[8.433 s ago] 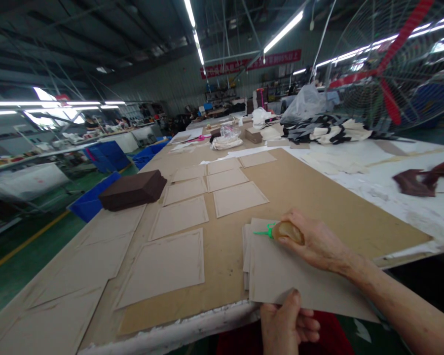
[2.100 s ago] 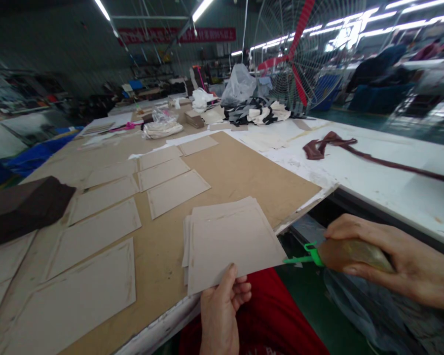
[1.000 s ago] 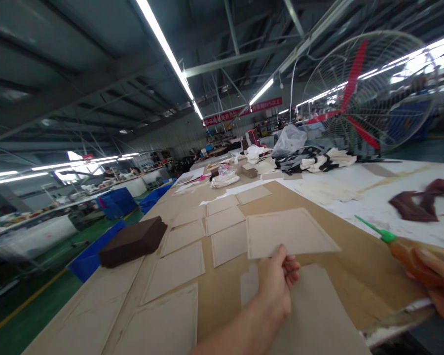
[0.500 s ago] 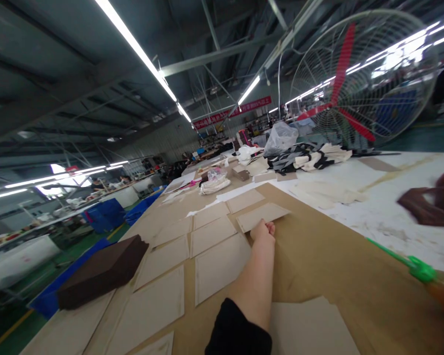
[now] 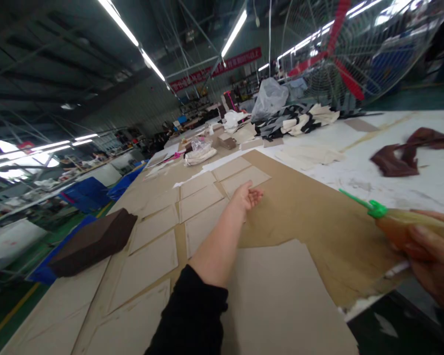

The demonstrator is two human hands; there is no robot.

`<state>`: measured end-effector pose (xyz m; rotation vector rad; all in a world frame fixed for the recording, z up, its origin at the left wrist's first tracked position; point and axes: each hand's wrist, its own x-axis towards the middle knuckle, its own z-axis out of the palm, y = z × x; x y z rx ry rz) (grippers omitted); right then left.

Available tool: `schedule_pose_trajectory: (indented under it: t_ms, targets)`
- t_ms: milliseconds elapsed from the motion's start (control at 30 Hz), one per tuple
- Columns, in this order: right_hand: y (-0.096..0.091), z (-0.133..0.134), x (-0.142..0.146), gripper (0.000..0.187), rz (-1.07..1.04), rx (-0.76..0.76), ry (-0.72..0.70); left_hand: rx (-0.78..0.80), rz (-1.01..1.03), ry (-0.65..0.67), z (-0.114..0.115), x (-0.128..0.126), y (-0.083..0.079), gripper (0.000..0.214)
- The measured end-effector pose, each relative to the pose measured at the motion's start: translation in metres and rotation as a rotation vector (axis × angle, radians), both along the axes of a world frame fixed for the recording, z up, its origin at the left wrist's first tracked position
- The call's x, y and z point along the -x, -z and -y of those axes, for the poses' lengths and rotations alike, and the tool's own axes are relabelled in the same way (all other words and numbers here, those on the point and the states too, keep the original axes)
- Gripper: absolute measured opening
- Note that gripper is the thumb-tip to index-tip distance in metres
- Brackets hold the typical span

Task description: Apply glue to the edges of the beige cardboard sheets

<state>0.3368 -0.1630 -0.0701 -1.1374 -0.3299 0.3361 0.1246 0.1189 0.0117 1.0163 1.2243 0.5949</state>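
My left hand (image 5: 247, 195) is stretched far out over the brown board, palm up, fingers loosely spread and holding nothing. It hovers just in front of a beige card sheet (image 5: 244, 179) lying flat in the far row. My right hand (image 5: 431, 256) at the right edge grips an amber glue bottle (image 5: 403, 228) with a green nozzle (image 5: 362, 204) pointing left. A stack of beige sheets (image 5: 281, 301) lies near me at the table edge.
Several beige sheets (image 5: 153, 256) lie in rows on the brown board (image 5: 307, 212). A dark brown block (image 5: 92, 241) sits at the left. Brown fabric strips (image 5: 403, 158) lie on the white table at right. A large fan (image 5: 340, 49) and piled fabric (image 5: 296, 121) stand behind.
My left hand carried one sheet forward, laid it in the far row, let go and opened. My right hand kept the glue bottle, shifting from low right to beside the board.
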Motion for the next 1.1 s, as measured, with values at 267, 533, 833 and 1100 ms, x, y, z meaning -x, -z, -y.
schedule_pose_trajectory:
  t_ms: [267,533,833,1100]
  targets:
    - [-0.011,-0.007,0.003,0.047,0.006,-0.148,-0.048,-0.431,-0.432,0.688,0.098,0.110,-0.046,0.067]
    - [-0.003,-0.008,-0.002,0.048,0.039,-0.107,-0.083,-0.746,-0.721,0.904,0.140,0.145,-0.016,0.096]
    - [-0.002,-0.007,-0.003,0.050,0.051,-0.061,-0.128,-0.715,-0.540,0.521,0.142,0.151,-0.049,0.028]
    - [0.007,-0.009,-0.009,0.047,0.003,-0.044,-0.106,-0.548,-0.074,0.064,0.159,0.172,-0.054,0.039]
